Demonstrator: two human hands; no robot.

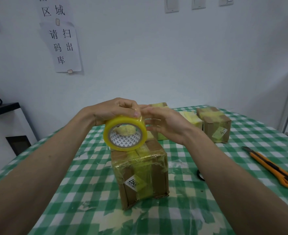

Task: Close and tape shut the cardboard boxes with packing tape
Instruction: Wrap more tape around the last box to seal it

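1. Over the middle of the table, my left hand (113, 110) has its fingers curled over the top of the roll of packing tape (125, 134), thumb pressed on the outer edge, so that's a firm grip. The roll is up on edge with its hole facing the camera.
2. Right hand (163, 123) is just beside the roll on the right, fingers mostly straight and spread, fingertips at the roll's side where the loose end seems to be. Honestly can't tell if it's pinching the tape end or only touching it.
3. The roll's bottom edge sits just above or on the top of the nearest cardboard box (140, 173); flaps are closed, and yellowish tape strips already cross the top and run down the front, next to a white label.
4. Behind the hands there are more taped boxes (214, 125), grouped near the far right of the table.
5. An orange and black utility knife (272, 167) lies well apart on the right.
6. Everything sits on a green and white checked tablecloth (82, 180).
7. Paper signs (61, 46) hang on the white wall behind.
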